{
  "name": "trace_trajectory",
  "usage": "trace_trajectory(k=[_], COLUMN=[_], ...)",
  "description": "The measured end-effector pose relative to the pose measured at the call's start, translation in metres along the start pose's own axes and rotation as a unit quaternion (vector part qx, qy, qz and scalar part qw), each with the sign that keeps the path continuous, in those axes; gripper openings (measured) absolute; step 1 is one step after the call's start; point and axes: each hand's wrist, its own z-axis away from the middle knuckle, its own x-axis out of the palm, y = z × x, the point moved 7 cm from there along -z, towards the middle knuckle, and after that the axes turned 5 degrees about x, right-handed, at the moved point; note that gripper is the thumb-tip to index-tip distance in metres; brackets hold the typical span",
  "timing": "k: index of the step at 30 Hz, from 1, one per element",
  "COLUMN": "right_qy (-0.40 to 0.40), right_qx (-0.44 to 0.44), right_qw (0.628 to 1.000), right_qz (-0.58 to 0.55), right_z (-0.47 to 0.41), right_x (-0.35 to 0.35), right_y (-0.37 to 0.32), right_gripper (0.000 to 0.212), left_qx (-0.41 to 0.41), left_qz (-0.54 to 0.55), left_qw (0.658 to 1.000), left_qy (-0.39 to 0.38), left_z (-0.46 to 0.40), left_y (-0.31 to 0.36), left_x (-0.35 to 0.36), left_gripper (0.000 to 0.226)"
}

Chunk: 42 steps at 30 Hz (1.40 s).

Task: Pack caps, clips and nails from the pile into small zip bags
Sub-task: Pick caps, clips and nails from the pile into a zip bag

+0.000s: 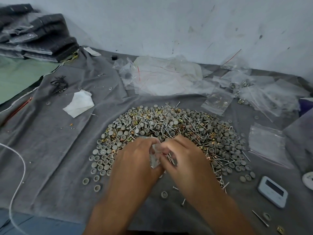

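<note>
A big pile (pixel 169 126) of grey round caps, gold square clips and steel nails lies on grey cloth in the middle. Over its near edge my left hand (pixel 135 158) and my right hand (pixel 184 158) meet, knuckles up. Between them is a small clear zip bag (pixel 155 158) with grey caps inside; the fingers of both hands curl round its top. A few nails (pixel 171 158) stick out under my right hand's fingers. The bag's mouth is hidden by the fingers.
Empty zip bags (pixel 265 143) lie flat at the right, more bags, some filled, heap at the back right (pixel 254 92). A white timer (pixel 272 191) sits near right. A white tissue (pixel 79 103) and black ties (pixel 59 84) lie left. Loose caps and nails dot the near cloth.
</note>
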Motion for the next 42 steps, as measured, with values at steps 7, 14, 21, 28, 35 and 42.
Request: trace_trajectory(k=[7, 14, 21, 28, 35, 42], right_qy=[0.006, -0.128, -0.14, -0.056, 0.022, 0.003], right_qx=[0.019, 0.007, 0.079, 0.148, 0.164, 0.152], right_qw=[0.998, 0.965, 0.912, 0.896, 0.898, 0.9], right_qz=[-0.066, -0.229, -0.378, -0.415, -0.407, -0.407], right_z=[-0.013, -0.021, 0.001, 0.01, 0.001, 0.005], right_x=[-0.013, -0.016, -0.03, -0.029, -0.03, -0.032], right_y=[0.016, 0.015, 0.033, 0.048, 0.051, 0.048], right_gripper=[0.031, 0.034, 0.014, 0.007, 0.01, 0.011], left_qx=[-0.003, 0.06, 0.055, -0.063, -0.077, -0.084], left_qz=[0.045, 0.107, 0.249, 0.406, 0.474, 0.472], left_qw=[0.999, 0.992, 0.967, 0.912, 0.877, 0.878], left_qy=[-0.03, 0.004, -0.025, 0.003, -0.004, -0.001], left_z=[0.003, 0.004, 0.006, -0.011, -0.031, -0.034], left_y=[-0.001, 0.023, 0.017, 0.006, 0.022, 0.023], left_x=[0.002, -0.021, -0.027, -0.001, 0.006, 0.009], left_gripper=[0.058, 0.034, 0.03, 0.033, 0.04, 0.045])
